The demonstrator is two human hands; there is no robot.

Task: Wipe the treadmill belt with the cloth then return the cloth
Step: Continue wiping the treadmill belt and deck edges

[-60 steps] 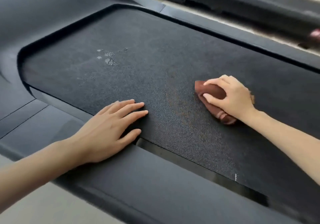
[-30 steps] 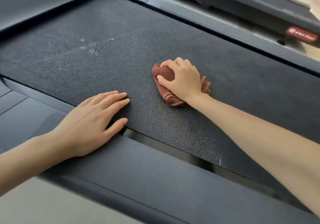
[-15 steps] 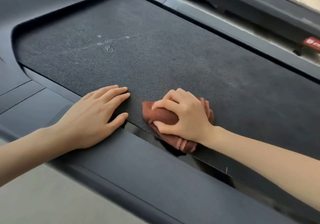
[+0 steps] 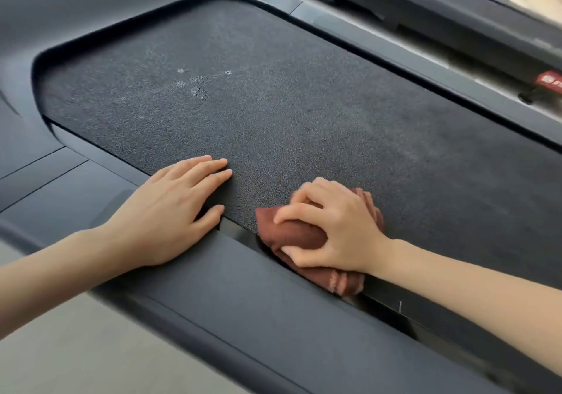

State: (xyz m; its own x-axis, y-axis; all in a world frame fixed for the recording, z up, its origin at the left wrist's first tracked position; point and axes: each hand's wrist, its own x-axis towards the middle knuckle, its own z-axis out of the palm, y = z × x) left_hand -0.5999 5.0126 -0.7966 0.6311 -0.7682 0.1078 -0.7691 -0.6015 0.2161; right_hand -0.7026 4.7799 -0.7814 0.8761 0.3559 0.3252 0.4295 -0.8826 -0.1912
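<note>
Grey floor [image 4: 60,348] fills the low left corner of my view. Next to it runs the near rail [image 4: 243,308] of the treadmill. The left hand [image 4: 170,211] lies flat, with its palm on that rail and its fingers [image 4: 209,170] out on the near edge of the belt [image 4: 304,113]. The fingers are straight and close together, and the thumb sticks out to the side. It holds nothing. The belt is black and rough. Up past the left hand there are some pale spots [image 4: 197,85] on it. A little to the right of the left hand is the cloth [image 4: 292,235]. It is brown-red and bunched up, with pale stripes on the end near the wrist. It sits on the near edge of the belt, and part of it hangs over the dark gap between the belt and the near rail. The right hand [image 4: 337,226] is on top of it, with its fingers curled round the bunch and pressing it down. Past the belt runs the far rail [image 4: 425,68]. Far right, at the edge, is a bit of a red label [image 4: 551,81]; I cannot read it.
</note>
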